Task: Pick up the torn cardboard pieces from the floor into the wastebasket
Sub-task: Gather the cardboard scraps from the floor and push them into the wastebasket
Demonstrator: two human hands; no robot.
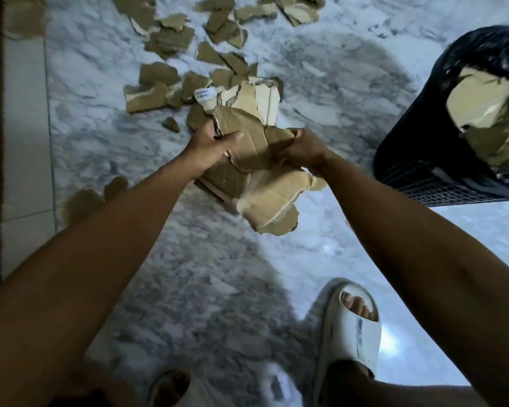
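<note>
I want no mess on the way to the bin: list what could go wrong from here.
1. The bundle of cardboard pieces is loose in the left hand and right hand; the lowest piece hangs out and may slip.
2. The wastebasket already holds cardboard, so big pieces may catch on its rim.

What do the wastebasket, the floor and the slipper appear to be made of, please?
Wastebasket: probably black plastic, with a moulded mesh wall. Floor: polished marble or marble-look tile, grey-veined white with glossy reflections. Slipper: likely moulded foam or rubber, matte off-white and seamless.
</note>
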